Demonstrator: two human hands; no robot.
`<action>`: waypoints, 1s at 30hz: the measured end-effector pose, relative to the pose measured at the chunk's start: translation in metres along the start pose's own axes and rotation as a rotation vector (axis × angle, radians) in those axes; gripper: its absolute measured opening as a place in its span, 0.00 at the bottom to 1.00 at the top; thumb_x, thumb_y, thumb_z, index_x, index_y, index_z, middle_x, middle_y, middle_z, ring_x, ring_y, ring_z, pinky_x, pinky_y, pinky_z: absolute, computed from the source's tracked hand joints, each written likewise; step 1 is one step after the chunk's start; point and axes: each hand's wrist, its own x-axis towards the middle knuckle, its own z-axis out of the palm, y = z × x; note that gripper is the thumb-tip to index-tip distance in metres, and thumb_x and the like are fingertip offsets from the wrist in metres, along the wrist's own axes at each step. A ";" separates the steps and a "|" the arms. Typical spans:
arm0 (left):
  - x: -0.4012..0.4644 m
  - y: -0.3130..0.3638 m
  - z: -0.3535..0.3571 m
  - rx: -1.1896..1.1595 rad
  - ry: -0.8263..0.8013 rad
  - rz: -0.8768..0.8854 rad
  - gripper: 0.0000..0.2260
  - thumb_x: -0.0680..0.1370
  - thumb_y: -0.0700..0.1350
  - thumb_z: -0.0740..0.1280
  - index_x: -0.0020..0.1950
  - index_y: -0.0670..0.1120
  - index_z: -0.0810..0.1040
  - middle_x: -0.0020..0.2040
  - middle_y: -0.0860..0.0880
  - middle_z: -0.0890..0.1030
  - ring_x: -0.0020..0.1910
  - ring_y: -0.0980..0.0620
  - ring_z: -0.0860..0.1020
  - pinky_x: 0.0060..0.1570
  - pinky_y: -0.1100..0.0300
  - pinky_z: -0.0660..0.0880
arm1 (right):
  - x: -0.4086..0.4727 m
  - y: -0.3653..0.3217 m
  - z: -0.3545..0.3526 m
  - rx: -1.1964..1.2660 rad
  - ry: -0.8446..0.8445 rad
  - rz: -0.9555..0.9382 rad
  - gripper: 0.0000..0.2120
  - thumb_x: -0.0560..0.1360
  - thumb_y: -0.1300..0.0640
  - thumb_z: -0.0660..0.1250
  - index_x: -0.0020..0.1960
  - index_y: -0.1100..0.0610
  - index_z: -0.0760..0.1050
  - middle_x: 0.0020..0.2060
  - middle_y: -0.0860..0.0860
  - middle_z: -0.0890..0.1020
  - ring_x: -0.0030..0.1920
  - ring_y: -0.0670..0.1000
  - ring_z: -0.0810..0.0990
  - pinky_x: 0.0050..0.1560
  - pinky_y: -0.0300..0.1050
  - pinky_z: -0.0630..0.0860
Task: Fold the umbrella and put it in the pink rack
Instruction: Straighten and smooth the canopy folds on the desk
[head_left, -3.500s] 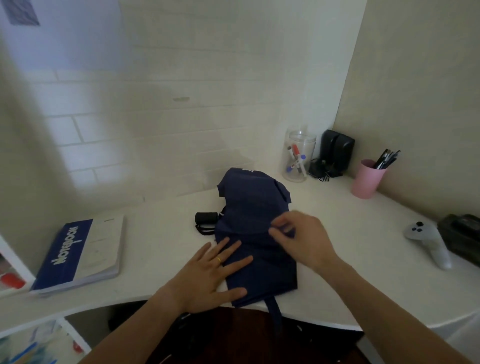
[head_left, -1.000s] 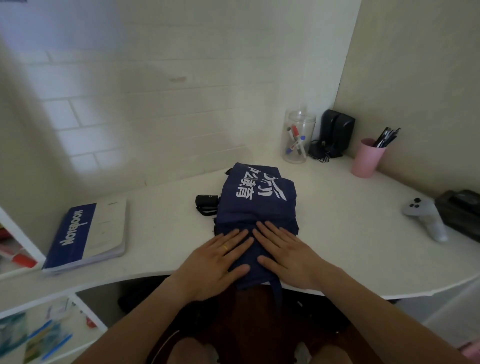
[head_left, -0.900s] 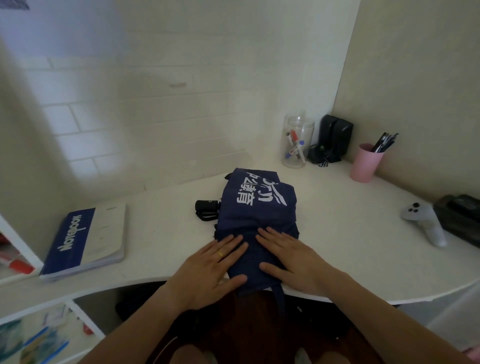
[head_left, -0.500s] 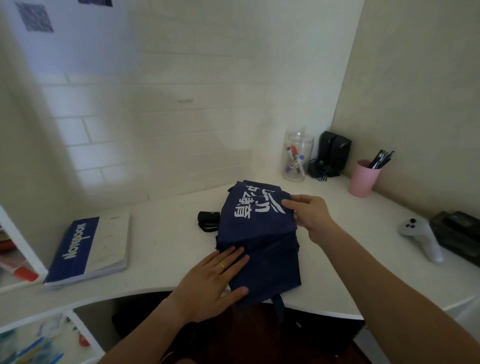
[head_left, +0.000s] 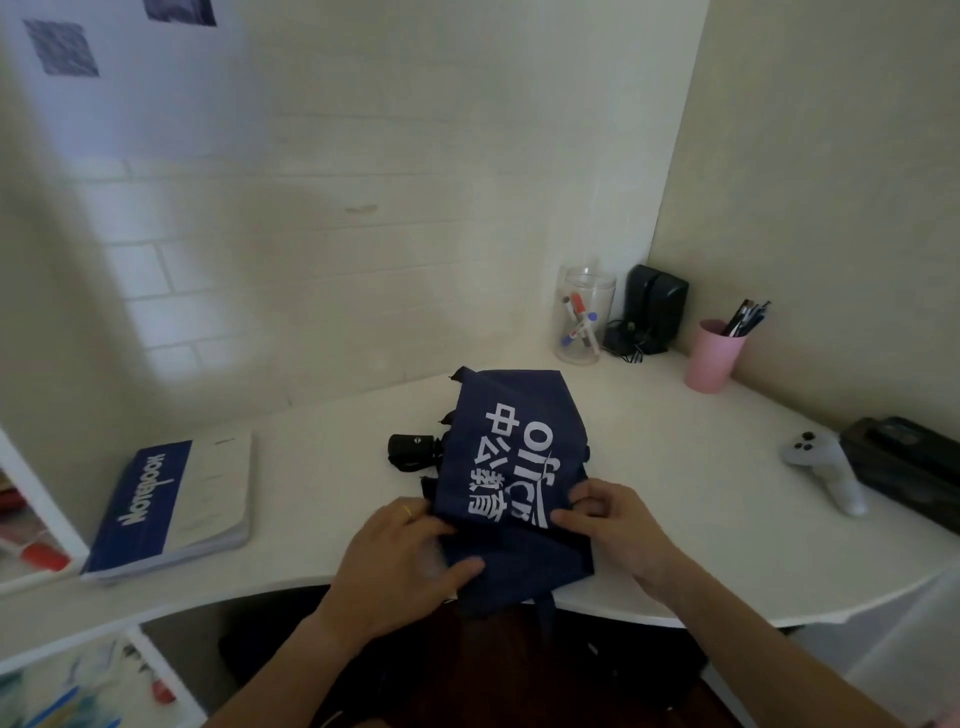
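A navy blue umbrella (head_left: 511, 452) with white lettering lies collapsed on the white desk (head_left: 332, 431), its canopy folded flat into a rough rectangle. Its black handle (head_left: 410, 451) sticks out to the left. My left hand (head_left: 402, 556) grips the near left edge of the fabric, thumb on top. My right hand (head_left: 610, 525) pinches the near right edge, next to the lettering. A fabric strap (head_left: 545, 610) hangs over the desk's front edge. No pink rack is in view.
A blue and white notebook (head_left: 171, 506) lies at the left. At the back right stand a clear jar of markers (head_left: 584, 314), a black speaker (head_left: 655, 306) and a pink cup of pens (head_left: 712, 356). A white controller (head_left: 826, 470) and a dark case (head_left: 904, 467) sit at the right.
My right hand came back from the far edge of the canopy to its near right edge, and a lettered flap now lies folded towards me. My left hand changed from pressing flat to gripping the fabric.
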 end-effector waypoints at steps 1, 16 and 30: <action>0.004 0.003 -0.006 -0.040 0.110 -0.075 0.21 0.73 0.70 0.64 0.51 0.55 0.82 0.50 0.57 0.80 0.50 0.58 0.77 0.52 0.60 0.76 | 0.000 0.004 0.001 -0.014 0.001 -0.014 0.07 0.70 0.64 0.77 0.44 0.60 0.80 0.44 0.59 0.88 0.48 0.59 0.86 0.50 0.48 0.82; 0.061 0.027 -0.033 -1.133 -0.134 -0.611 0.09 0.81 0.45 0.69 0.60 0.48 0.84 0.54 0.49 0.88 0.53 0.50 0.86 0.56 0.53 0.81 | -0.011 -0.004 -0.008 0.117 -0.133 -0.075 0.14 0.75 0.62 0.73 0.59 0.57 0.83 0.55 0.52 0.87 0.57 0.52 0.85 0.62 0.49 0.78; 0.023 0.032 -0.022 -1.035 -0.375 -0.494 0.11 0.79 0.42 0.72 0.61 0.48 0.83 0.55 0.52 0.88 0.55 0.51 0.85 0.55 0.56 0.82 | -0.015 -0.017 -0.019 0.388 -0.137 0.062 0.19 0.71 0.69 0.74 0.60 0.60 0.78 0.46 0.58 0.85 0.35 0.55 0.81 0.34 0.42 0.76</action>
